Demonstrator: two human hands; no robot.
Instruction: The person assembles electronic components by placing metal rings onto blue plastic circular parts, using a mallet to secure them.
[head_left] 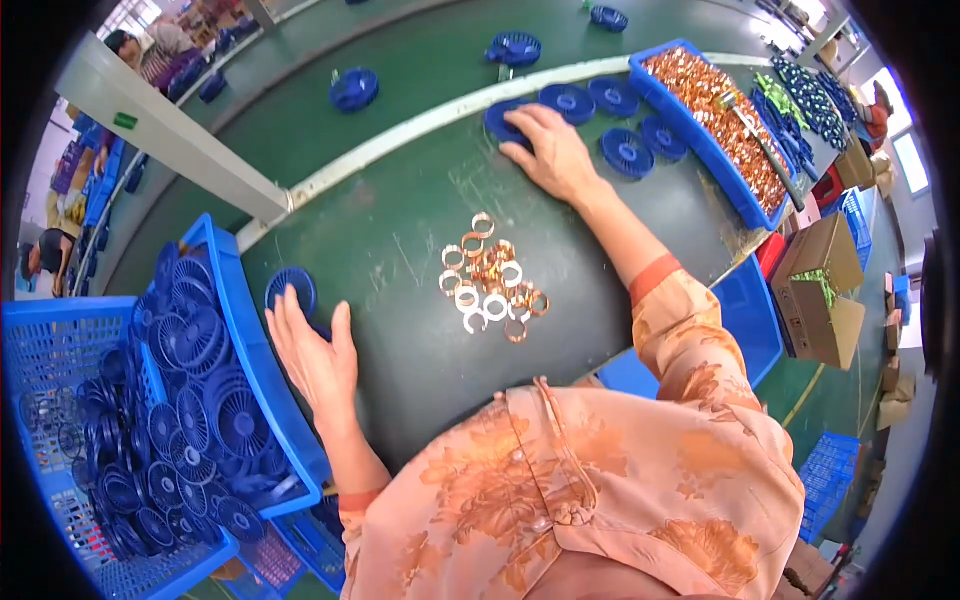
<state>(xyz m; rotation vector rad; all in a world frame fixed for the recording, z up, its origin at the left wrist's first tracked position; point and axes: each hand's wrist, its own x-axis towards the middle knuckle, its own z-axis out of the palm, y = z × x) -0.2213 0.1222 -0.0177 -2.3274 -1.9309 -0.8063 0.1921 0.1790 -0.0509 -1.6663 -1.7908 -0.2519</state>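
My left hand (318,355) is at the left side of the dark green work surface, fingers stretched and thumb apart. Its fingertips overlap the edge of a round blue fan grille (290,287); another blue part is partly hidden behind the hand. My right hand (556,152) reaches to the far edge, its fingers slightly bent over a blue fan grille (497,122) and its thumb spread at the rim. Whether it grips that grille is hard to see; the fingers look laid on it. Between my hands lies a loose heap of copper-coloured rings (490,265).
More blue grilles (627,152) lie right of my right hand. A blue tray (655,105) of copper-coloured pieces stands far right, a blue crate (225,250) of grilles at left. Beyond a pale rail, a green conveyor (430,60) carries blue fan parts. A cardboard box (825,285) is at right.
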